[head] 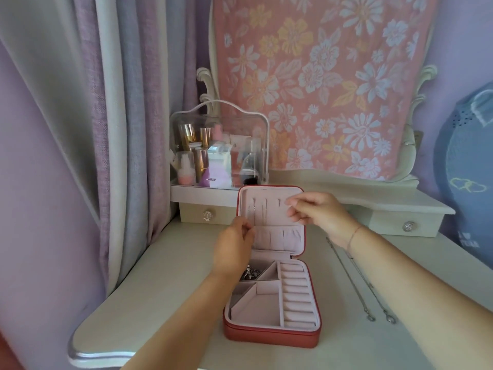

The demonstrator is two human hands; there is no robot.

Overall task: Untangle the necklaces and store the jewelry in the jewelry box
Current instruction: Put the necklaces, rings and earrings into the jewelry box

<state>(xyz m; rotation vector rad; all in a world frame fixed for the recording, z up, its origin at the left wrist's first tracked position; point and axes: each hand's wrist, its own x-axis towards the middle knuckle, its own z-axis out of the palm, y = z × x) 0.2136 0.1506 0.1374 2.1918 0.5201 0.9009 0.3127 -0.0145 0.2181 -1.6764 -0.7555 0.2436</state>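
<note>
1. The jewelry box (272, 333), red outside and pale pink inside, sits open on the near middle of the white dressing table (160, 276). Its lid (277, 237) stands upright at the far side.
2. Two thin chains (254, 212) hang from hooks in the left part of the lid. A small heap of silver jewelry (250, 272) lies in the far-left compartment of the base, left of the ring rolls (296, 295).
3. Two more necklaces (356, 285) lie stretched out side by side on the table, right of the box and apart from it, clasps at the near end.
4. The left hand (233, 247) reaches in from the near side, back of the hand up, with its fingertips bunched at the lid's left edge. Whether they pinch anything cannot be told.
5. The right hand (317, 214) is raised at the lid's upper right with the wrist bent. Its thumb and forefinger are curled close together near the lining, and their hold is unclear. A thin bracelet (353, 236) circles the wrist.
6. Farther back stand a clear cosmetics case (218, 145), a floral cloth (320, 76) and, to the left, curtains (106, 102).
</note>
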